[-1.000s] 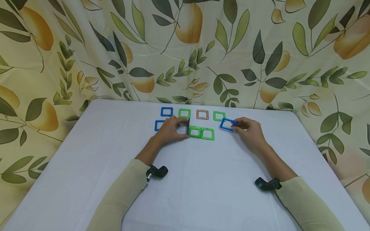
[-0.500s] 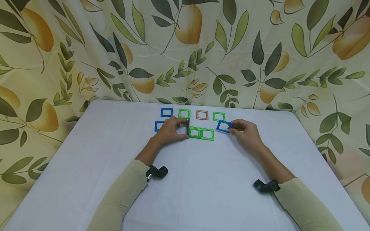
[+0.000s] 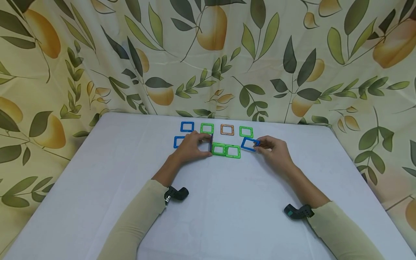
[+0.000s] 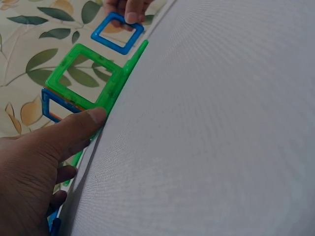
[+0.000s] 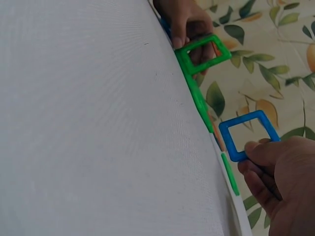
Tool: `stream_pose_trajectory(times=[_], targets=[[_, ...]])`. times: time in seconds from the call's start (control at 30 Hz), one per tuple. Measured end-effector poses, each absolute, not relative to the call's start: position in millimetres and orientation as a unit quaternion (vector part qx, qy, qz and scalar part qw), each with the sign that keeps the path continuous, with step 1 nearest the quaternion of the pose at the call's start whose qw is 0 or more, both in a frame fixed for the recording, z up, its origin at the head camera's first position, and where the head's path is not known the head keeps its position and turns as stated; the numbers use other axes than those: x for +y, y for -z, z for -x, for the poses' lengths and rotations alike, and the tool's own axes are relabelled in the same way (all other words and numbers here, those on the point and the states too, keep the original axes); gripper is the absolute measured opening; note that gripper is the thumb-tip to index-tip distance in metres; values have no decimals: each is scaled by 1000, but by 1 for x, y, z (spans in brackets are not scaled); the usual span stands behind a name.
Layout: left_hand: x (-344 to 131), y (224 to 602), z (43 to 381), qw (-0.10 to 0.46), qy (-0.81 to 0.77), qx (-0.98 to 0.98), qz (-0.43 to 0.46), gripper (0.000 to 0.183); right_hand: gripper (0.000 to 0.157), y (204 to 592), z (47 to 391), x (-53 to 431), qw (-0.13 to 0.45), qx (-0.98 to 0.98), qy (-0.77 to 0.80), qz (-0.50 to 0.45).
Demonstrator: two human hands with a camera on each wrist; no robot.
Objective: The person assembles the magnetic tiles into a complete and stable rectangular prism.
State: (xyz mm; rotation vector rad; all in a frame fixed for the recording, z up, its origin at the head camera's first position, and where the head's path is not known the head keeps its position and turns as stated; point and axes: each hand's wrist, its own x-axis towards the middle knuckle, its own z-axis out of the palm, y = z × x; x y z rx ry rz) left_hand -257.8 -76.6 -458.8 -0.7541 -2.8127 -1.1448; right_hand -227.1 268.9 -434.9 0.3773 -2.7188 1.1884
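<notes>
My left hand (image 3: 190, 147) spans a magnetic tile (image 3: 211, 143) that stands on edge, seen edge-on and dark, thumb at its near side and fingers at its far side. Against it stands a green magnetic tile (image 4: 112, 88), with the left thumb at its lower corner in the left wrist view. Another green tile (image 3: 233, 157) adjoins on the right, lying flat. My right hand (image 3: 276, 150) pinches a blue square magnetic tile (image 5: 226, 142) at one side between thumb and fingers. That blue tile is tilted and raised just right of the flat green one.
Behind the hands lies a row of tiles: blue (image 3: 187, 122), green (image 3: 207, 124), orange (image 3: 227, 126) and green (image 3: 246, 127). One more blue tile (image 3: 175, 142) is partly hidden by the left hand. A patterned cloth (image 3: 130, 72) hangs behind the white table (image 3: 208, 209).
My right hand has carried the blue tile left and slightly nearer, toward the flat green tile. The left hand has stayed in place with its upright tile.
</notes>
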Motion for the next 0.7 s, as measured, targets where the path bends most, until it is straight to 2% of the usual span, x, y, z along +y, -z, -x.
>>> stream_pose_trajectory(times=[0.7], targets=[[-77,456,257,12,357,-901,245,68,18,436,218,258,79,-889,-418,-167]])
